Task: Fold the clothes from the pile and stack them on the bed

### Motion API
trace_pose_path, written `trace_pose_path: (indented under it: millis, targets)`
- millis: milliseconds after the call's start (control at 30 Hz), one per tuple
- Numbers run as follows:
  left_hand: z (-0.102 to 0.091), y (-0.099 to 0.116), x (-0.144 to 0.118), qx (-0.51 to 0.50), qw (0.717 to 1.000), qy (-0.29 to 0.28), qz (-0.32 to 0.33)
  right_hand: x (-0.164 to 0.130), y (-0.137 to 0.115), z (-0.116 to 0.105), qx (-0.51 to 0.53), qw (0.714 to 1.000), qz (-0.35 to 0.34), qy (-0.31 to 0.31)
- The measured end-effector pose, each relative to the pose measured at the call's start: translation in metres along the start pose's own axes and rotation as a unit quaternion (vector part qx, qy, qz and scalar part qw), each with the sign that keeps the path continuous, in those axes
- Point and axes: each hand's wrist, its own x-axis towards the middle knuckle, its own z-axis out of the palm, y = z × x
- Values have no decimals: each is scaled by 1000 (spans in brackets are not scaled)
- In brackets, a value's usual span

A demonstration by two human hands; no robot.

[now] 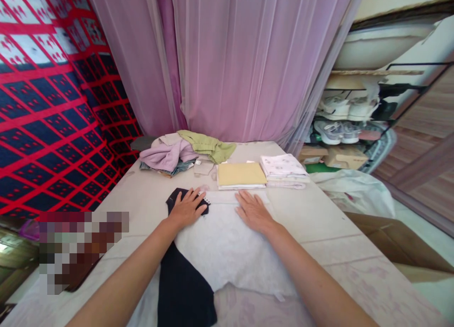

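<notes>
A white garment with black parts [234, 242] lies spread on the cloth-covered table. My left hand [187, 209] rests flat on its upper left part, over a black piece [177, 194] with small light marks along its edge. On the upper right part of the white fabric lies my right hand [253, 210], palm down with fingers spread. A long black section [184, 289] runs down the near left side, partly hidden by my left forearm. Just beyond my hands sits a folded yellow cloth [241, 174] on top of white folded fabric.
Folded white printed cloths [283, 168] are stacked right of the yellow one. A loose heap of clothes [173, 152], lilac, green and blue, lies at the back left. Purple curtains [241, 62] hang behind. A cardboard box [397, 242] and a shoe rack [347, 109] stand right.
</notes>
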Motion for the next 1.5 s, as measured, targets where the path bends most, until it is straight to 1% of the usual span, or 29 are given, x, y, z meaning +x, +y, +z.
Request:
trace_pose_path:
  millis: [33,100,167,233,367,533,600,667,767,833,867,967,1067,1167,1233,1367,1433,1500]
  targets:
    - [3,1,0,-1,1000,-11,-9,-2,-4,3,2,999,-2,-33]
    - [6,0,-1,-1,1000,-21,-22,-6,-7,7,3,998,2,-62]
    - [6,-1,-1,3,999,-24,-24,-10,-3,8,4,998,0,-68]
    - [5,-2,-2,6,999,-26,-20,-13,5,5,0,997,14,-73]
    - [2,-1,-2,5,999,-31,-16,-13,30,-4,-20,992,93,-81]
    - [3,0,-3,8,999,-33,-13,-9,52,-7,-22,986,147,-70]
    - [3,0,-3,9,999,-30,-11,-9,57,-9,-11,985,167,-47]
    - [4,0,-3,10,1000,-25,-10,-10,63,-13,6,980,200,6]
    - [5,0,-4,13,1000,-17,-10,-11,73,-20,33,957,275,85]
    - [5,0,-4,14,1000,-13,-11,-10,79,-24,52,946,304,102]
    - [5,0,-4,13,1000,-13,-11,-9,80,-25,61,944,308,103]
    - [6,0,-4,8,1000,-13,-9,-4,80,-27,68,950,292,90]
    - [8,0,-4,9,1000,-7,-9,5,74,-29,51,955,288,57]
    - [8,-1,-4,9,1000,0,-9,14,67,-31,43,944,326,21]
    - [9,-1,-5,8,1000,3,-8,20,63,-33,40,936,351,9]
    - [10,-1,-7,15,1000,19,-3,25,60,-35,31,936,352,4]
    - [11,0,-7,24,999,37,0,25,62,-35,31,935,353,14]
    - [12,0,-7,28,999,45,-2,22,64,-34,36,927,371,32]
